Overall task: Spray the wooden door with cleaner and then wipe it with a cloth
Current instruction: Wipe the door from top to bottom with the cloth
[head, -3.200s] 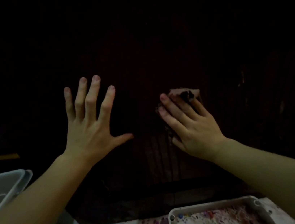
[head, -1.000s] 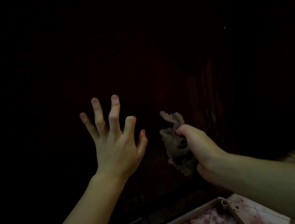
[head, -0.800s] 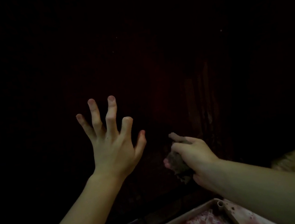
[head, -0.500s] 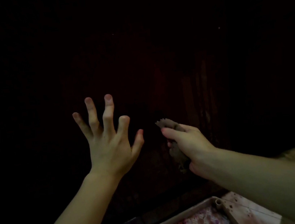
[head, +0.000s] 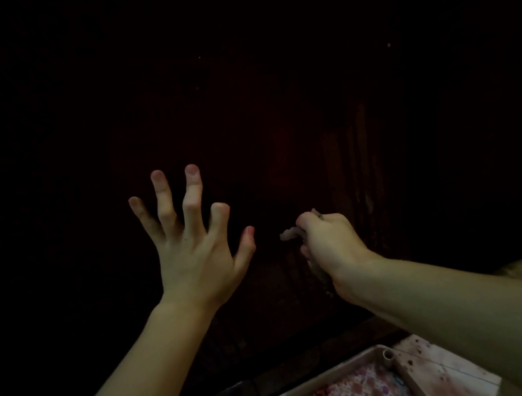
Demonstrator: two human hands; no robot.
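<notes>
We are at the wiping step, we judge: our right hand (head: 328, 242) is curled round the bunched cloth (head: 290, 234), a pale fold sticking out past the knuckles and a darker tail hanging below the palm. The cloth sits low against the door (head: 274, 112), just right of centre, though we cannot tell for sure whether it touches the wood. Our left hand (head: 193, 251) is spread, fingers wide and slightly bent, holding nothing; it is raised toward the door beside the cloth hand, and contact there is too dark to call.

To wipe well, we would open the wad out so a flat face meets the wood, not a knot, and run it along the faint vertical streaks that show to the right of the hand. Those streaks look like runs of cleaner, so we would work from above them downward and catch the drips at the bottom. No sprayer is in view.

For room: the door fills the dark field above and to both sides, so upward and sideways strokes look free. Below, its lower edge is near, and a pale tray (head: 322, 379) with a speckled inside sits just beneath our right forearm. A low stroke should stop short of the tray's rim. The two hands are near each other, so a leftward sweep needs the spread hand to shift.
</notes>
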